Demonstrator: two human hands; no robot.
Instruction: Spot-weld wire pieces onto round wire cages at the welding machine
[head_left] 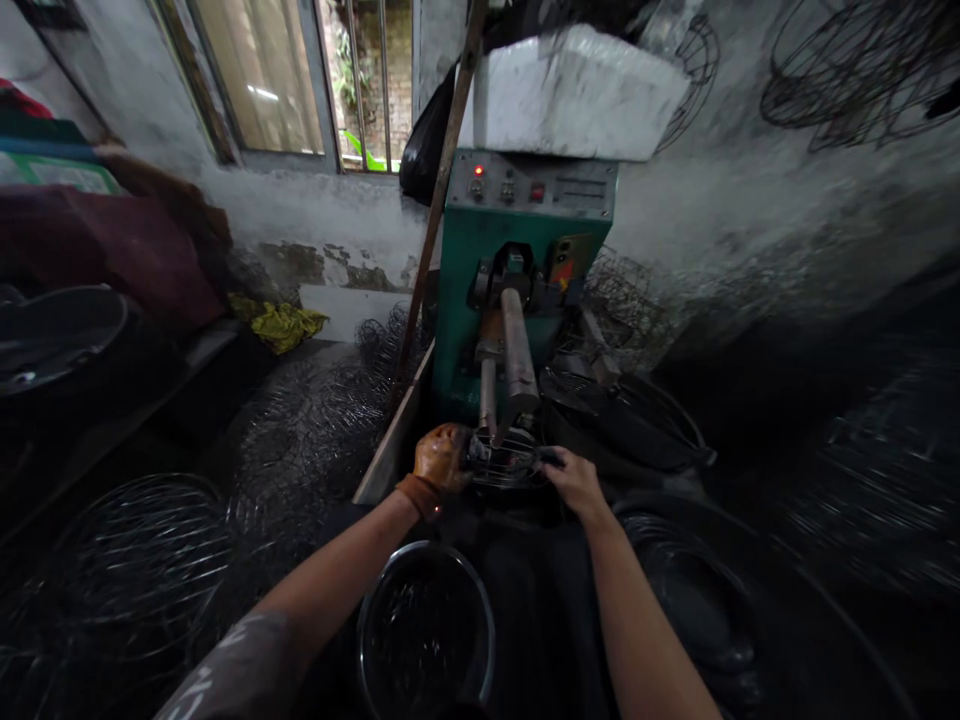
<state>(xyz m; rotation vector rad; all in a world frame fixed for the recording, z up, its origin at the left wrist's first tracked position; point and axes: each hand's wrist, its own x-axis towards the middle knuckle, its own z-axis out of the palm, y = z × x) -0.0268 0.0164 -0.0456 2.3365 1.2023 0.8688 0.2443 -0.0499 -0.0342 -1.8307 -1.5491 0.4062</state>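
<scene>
My left hand (441, 458), in an orange-brown glove, is closed round the left rim of a round wire grill (504, 466). My bare right hand (571, 476) grips the same grill on its right side. The grill lies flat under the end of a metal arm (517, 352) that sticks out from a green machine (517, 262). A red light glows on the machine's grey control panel (537, 185).
A metal bowl (424, 628) sits below my forearms. Stacks of wire grills (146, 560) lie at the left, and more of them (885, 480) at the right. Dark round rims (637, 410) lie beside the machine. A wooden stick (442, 190) leans by the window.
</scene>
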